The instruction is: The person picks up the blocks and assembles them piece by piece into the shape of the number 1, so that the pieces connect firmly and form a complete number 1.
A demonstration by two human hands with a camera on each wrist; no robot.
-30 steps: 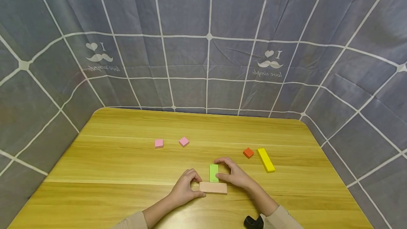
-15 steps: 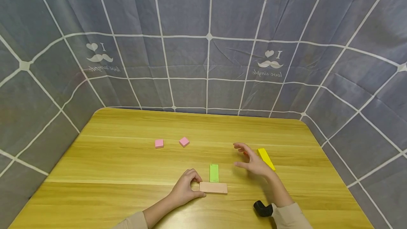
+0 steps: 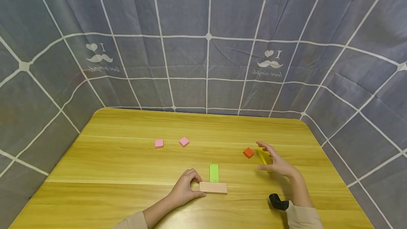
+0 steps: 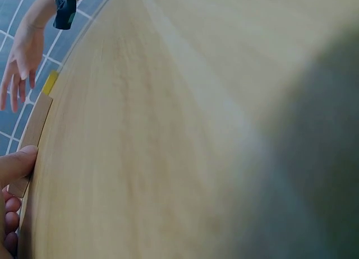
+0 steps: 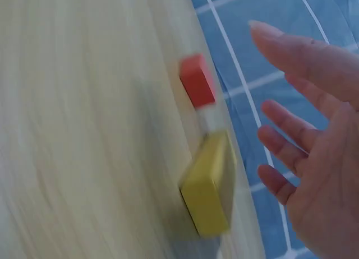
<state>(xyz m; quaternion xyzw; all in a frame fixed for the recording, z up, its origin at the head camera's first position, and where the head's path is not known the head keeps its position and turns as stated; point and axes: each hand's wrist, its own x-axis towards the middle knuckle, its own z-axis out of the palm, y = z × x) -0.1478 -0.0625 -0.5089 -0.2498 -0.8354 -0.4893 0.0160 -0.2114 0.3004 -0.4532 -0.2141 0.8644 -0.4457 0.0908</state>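
Observation:
A pale wooden block lies flat near the middle front, its left end between the thumb and fingers of my left hand. In the left wrist view my thumb presses that block's near side. A light green block lies lengthwise just behind it. Over the yellow block my right hand hovers with fingers spread and nothing held. From the right wrist, the yellow block sits on the table beside the red-orange block, both apart from the fingers.
Two pink blocks lie farther back on the left of the wooden table. The red-orange block sits just left of the yellow one. A black device is worn at my right wrist. A grey gridded cloth surrounds the table.
My right hand has let go of the green block and moved right, past the red-orange block to above the yellow one. My left hand stays at the wooden block.

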